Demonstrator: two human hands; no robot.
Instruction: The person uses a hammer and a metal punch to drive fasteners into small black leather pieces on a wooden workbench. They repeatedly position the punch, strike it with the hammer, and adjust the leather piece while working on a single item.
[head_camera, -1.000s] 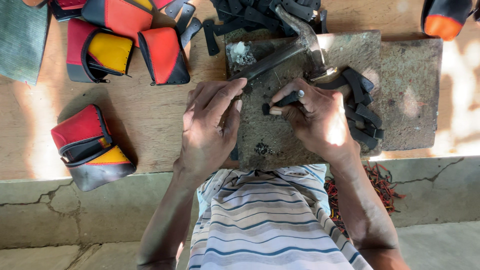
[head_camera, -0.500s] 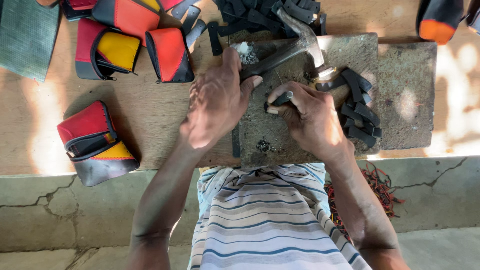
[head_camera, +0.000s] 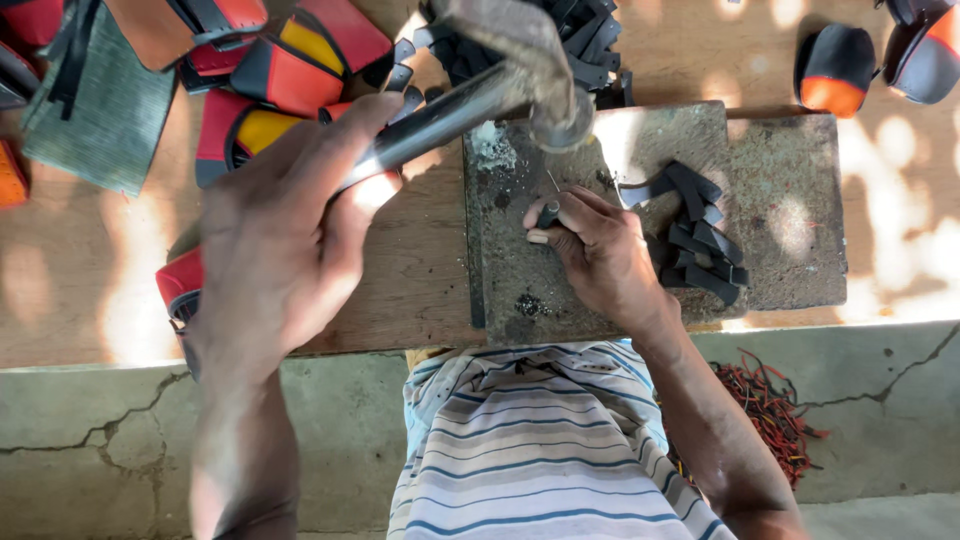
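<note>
wooden bench (head_camera: 420, 270) | stone slab (head_camera: 780, 190) | left hand (head_camera: 280, 250) grips hammer (head_camera: 500, 75) | right hand (head_camera: 600, 250) pinches punch (head_camera: 548, 215)

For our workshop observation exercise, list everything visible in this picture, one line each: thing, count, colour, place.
hammer: one, grey metal head and handle, raised over the stone slab
stone slab: one, grey-brown, on the wooden board
punch: one, dark, upright on the slab
black strap pieces: a small pile, on the slab beside the right hand
black strap heap: one heap, top centre
leather pieces: several, red, orange and yellow, top left; more top right
green mat: one, far left
wooden board: one, brown, under everything
red scraps: one tangle, on the cracked concrete ledge
striped shirt: one, white and blue, bottom centre
left hand: grips the hammer handle
right hand: pinches the punch
</note>
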